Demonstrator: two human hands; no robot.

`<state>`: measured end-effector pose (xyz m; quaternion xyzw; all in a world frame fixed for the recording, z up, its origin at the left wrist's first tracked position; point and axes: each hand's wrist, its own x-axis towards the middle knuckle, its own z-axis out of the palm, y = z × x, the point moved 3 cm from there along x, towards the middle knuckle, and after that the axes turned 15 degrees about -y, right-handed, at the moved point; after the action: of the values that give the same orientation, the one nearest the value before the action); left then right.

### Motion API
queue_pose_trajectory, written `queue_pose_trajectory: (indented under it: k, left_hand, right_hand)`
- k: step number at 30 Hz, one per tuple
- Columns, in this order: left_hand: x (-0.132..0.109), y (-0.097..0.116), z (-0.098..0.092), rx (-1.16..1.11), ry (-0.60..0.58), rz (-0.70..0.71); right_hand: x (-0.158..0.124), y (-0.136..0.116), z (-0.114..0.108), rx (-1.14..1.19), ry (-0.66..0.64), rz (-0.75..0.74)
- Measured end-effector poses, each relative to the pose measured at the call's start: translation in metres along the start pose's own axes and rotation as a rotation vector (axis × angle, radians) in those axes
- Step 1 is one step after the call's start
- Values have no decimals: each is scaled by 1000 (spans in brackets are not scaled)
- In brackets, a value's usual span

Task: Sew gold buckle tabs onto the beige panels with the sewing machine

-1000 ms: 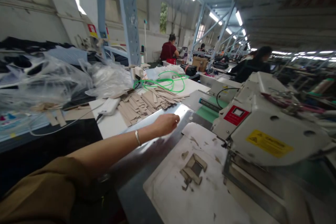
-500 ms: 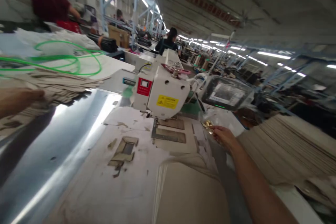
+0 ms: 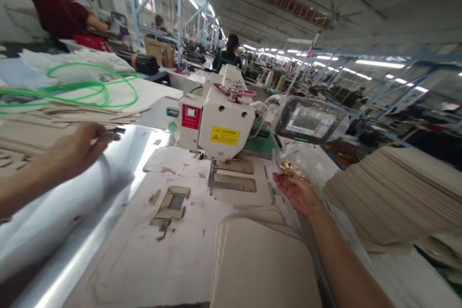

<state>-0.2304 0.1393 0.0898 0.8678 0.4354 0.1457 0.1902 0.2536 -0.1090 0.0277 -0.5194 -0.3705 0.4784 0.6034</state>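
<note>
Lying in a plastic bag [image 3: 309, 158] — gold-coloured pieces [image 3: 287, 165].

The right hand [image 3: 298, 195] has room leftward, the plastic bag [image 3: 312, 160] blocking ahead.

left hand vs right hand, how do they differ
The left hand pinches a small dark piece; the right hand has its fingers loosely bent, any hold unclear. The left hand is near beige strips, the right hand near gold-coloured pieces. Both are bare.
</note>
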Motion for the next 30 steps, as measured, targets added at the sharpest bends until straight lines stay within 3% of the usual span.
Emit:
queue_pose_trajectory:
  k: [1, 3, 8, 11, 14, 20, 26, 30]
  left_hand:
    - [-5, 6, 7, 10, 14, -5]
    - [-13, 32, 31, 1, -76, 57]
    - [-18, 131, 95, 90, -315, 334]
    - [-10, 176, 115, 111, -360, 455]
    - [1, 208, 129, 52, -363, 575]
    - [15, 239, 157, -104, -384, 504]
    - [12, 239, 173, -102, -409, 500]
    - [11, 238, 175, -76, -439, 478]
  right_hand:
    - [1, 5, 3, 10, -10, 11]
    - [2, 14, 8, 33, -20, 30]
    - [0, 24, 16, 43, -59, 11]
    - [-5, 22, 23, 17, -80, 33]
    - [-9, 18, 29, -7, -102, -1]
    - [-15, 14, 38, -89, -171, -13]
    - [-15, 14, 45, -170, -143, -54]
    - [-18, 7, 62, -159, -178, -74]
